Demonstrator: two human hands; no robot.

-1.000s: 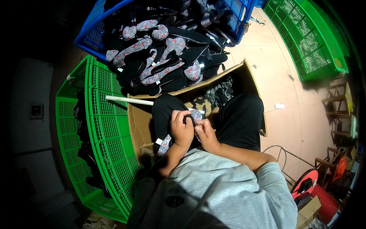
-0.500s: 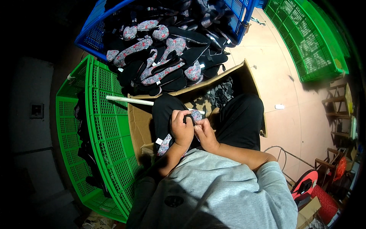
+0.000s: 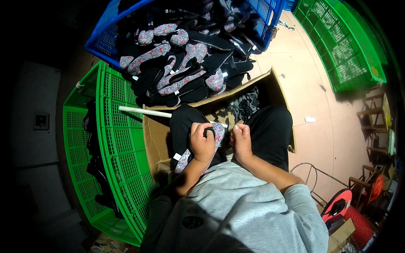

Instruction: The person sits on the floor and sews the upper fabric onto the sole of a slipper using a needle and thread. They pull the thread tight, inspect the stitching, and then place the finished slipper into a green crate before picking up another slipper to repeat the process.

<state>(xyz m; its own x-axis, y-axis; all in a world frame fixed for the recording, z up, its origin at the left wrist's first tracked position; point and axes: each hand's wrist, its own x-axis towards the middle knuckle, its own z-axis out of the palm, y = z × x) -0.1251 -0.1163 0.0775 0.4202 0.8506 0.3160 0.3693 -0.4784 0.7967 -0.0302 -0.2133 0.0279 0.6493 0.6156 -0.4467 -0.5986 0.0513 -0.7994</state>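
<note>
Over my lap, my left hand (image 3: 202, 144) is closed round a black slipper (image 3: 219, 131) with a grey-and-red floral lining. More floral cloth and a small white tag show beside my left wrist, partly covered by the hand and forearm. To the right, apart from the slipper, my right hand (image 3: 241, 145) is raised with thumb and fingers pinched together. Whatever the pinch may hold is too small to make out. Beneath both hands, between my knees, stands an open cardboard box (image 3: 158, 139) with dark scraps (image 3: 245, 105) inside.
A blue crate (image 3: 99, 42) ahead overflows with black floral-lined slippers (image 3: 181, 80). Green crates (image 3: 122, 147) stand close on my left, another green crate (image 3: 337, 46) at the far right. A pale stick (image 3: 145, 111) crosses the box. Wooden racks (image 3: 373, 111) stand right.
My right hand has come away from the slipper and moved right, still pinched. More of the floral lining now shows beside my left hand, which stays in place.
</note>
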